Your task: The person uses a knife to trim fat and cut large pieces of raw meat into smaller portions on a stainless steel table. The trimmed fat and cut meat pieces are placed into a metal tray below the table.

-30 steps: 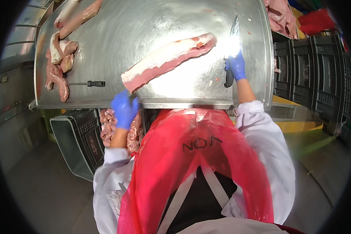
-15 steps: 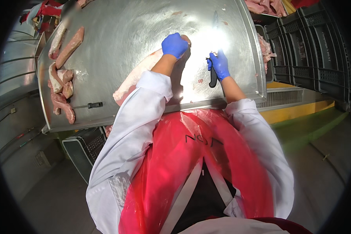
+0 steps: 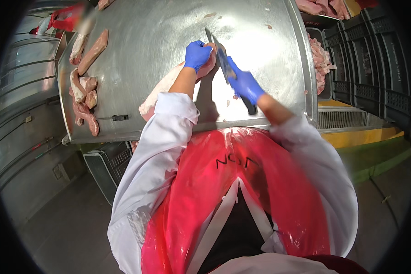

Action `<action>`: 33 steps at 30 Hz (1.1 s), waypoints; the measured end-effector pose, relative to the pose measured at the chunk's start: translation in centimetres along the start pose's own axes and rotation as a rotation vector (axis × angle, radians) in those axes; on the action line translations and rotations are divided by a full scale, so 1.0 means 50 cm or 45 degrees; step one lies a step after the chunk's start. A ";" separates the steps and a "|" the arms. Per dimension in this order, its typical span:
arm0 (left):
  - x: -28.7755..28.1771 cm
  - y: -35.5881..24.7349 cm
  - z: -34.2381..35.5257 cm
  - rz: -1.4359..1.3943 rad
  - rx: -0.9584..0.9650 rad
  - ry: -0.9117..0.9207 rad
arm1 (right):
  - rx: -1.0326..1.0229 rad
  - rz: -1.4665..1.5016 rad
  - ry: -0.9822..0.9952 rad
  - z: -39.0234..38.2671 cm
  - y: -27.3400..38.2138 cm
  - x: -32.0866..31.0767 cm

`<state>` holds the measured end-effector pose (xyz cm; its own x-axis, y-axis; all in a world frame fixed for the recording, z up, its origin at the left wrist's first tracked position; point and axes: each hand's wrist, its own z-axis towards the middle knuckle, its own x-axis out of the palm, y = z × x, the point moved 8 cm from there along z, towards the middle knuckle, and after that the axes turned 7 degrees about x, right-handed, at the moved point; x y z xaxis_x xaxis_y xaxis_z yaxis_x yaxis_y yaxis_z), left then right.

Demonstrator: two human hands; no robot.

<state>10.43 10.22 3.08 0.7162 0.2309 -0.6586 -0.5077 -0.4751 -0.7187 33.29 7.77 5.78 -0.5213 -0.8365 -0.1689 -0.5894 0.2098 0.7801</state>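
A long piece of meat (image 3: 162, 91) with a pale fatty side lies slantwise on the metal table, partly hidden under my left forearm. My left hand (image 3: 197, 55), in a blue glove, is closed on its far end. In my right hand (image 3: 245, 85), also gloved in blue, is a knife (image 3: 223, 61) with a black handle. Its blade points away and to the left, right beside the meat's far end; whether it touches cannot be made out.
Several meat pieces (image 3: 83, 86) lie along the left of the steel table (image 3: 137, 41), with a black-handled tool (image 3: 119, 118) near them. At right stand a bin of trimmings (image 3: 322, 64) and stacked dark crates (image 3: 367, 68). Another crate (image 3: 98, 166) is below the table's left front.
My right hand has moved left with the knife, bringing its blade from out over the table to beside the meat's far end. My left hand keeps its grip.
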 end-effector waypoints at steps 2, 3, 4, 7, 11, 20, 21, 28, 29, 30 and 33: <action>-0.010 -0.032 -0.007 0.064 0.120 -0.027 | -0.030 0.176 0.024 -0.051 -0.030 0.019; -0.006 -0.045 -0.018 0.105 0.174 -0.017 | 0.030 0.198 0.008 -0.040 -0.025 0.018; -0.006 -0.052 -0.025 0.119 0.187 -0.007 | -0.007 0.235 -0.006 0.001 -0.007 0.018; -0.019 -0.113 -0.019 0.056 0.310 -0.021 | -0.073 0.283 -0.074 0.122 0.044 0.001; -0.032 -0.084 -0.008 -0.039 0.046 0.015 | -0.098 0.050 -0.099 0.059 0.014 0.048; -0.052 -0.104 -0.019 -0.480 0.060 -0.029 | 0.025 0.077 -0.013 0.164 0.008 0.080; -0.074 -0.091 -0.030 -0.566 -0.031 -0.099 | -0.016 0.091 0.006 0.112 0.016 0.104; -0.088 -0.096 -0.057 -0.822 0.127 -0.214 | -0.013 0.110 -0.055 0.229 0.019 0.133; -0.093 -0.092 -0.054 -0.848 0.162 -0.353 | -0.124 0.078 -0.118 0.242 0.029 0.137; -0.102 -0.068 -0.068 -0.859 0.173 -0.515 | -0.071 0.026 -0.166 0.211 0.029 0.165; -0.087 -0.062 -0.105 -0.783 0.333 -0.893 | -0.214 0.070 0.065 0.034 -0.016 0.238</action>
<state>11.42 6.21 9.34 0.4867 0.8705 -0.0733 -0.2910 0.0825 -0.9532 26.48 -1.49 2.11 -0.5158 -0.8514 -0.0957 -0.4468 0.1720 0.8779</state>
